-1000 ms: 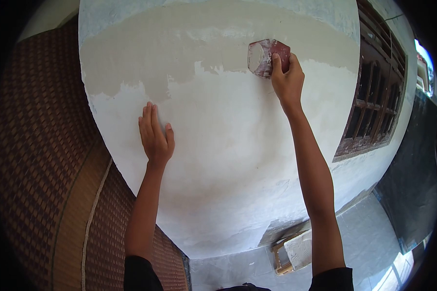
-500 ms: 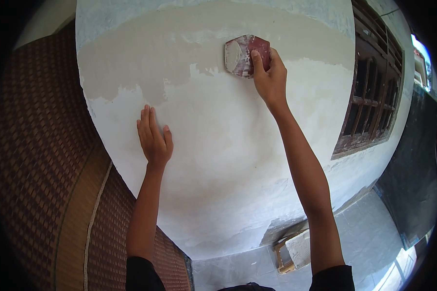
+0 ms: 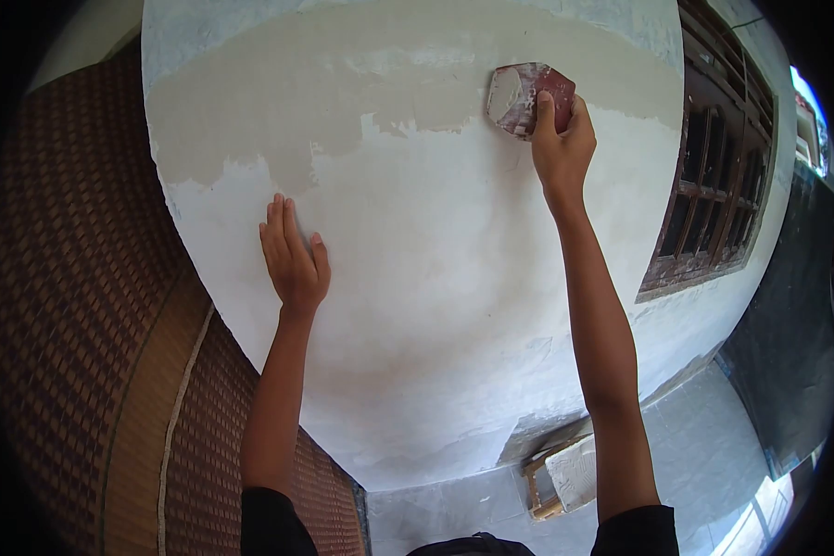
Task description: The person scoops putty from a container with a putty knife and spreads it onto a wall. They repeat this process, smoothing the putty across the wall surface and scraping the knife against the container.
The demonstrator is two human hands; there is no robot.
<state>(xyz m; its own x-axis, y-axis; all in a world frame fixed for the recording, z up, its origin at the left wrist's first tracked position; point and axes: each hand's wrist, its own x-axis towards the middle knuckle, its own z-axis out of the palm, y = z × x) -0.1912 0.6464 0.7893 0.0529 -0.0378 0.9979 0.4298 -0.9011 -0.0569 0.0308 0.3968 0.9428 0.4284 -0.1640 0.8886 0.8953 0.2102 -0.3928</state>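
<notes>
A white wall (image 3: 417, 250) fills the middle of the head view, with a band of greyish wet putty (image 3: 278, 83) spread across its upper part. At the upper right, my right hand (image 3: 565, 148) grips a dark red putty scraper (image 3: 551, 88), thumb on its near face. Putty is smeared on the scraper's left side, and the tool lies against the wall at the lower edge of the band. My left hand (image 3: 294, 259) rests flat on the bare white part below the band, fingers stretched upward and holding nothing.
A brown barred window (image 3: 713, 185) is set in the wall at the right. Woven brown panelling (image 3: 83, 232) runs down the left. On the grey floor (image 3: 445, 519) sits a wooden frame (image 3: 542, 491) with a putty-coated board (image 3: 574, 471). A dark sheet (image 3: 778, 324) hangs far right.
My right hand has moved the scraper to the right along the putty band. My left hand has stayed nearly in place on the wall.
</notes>
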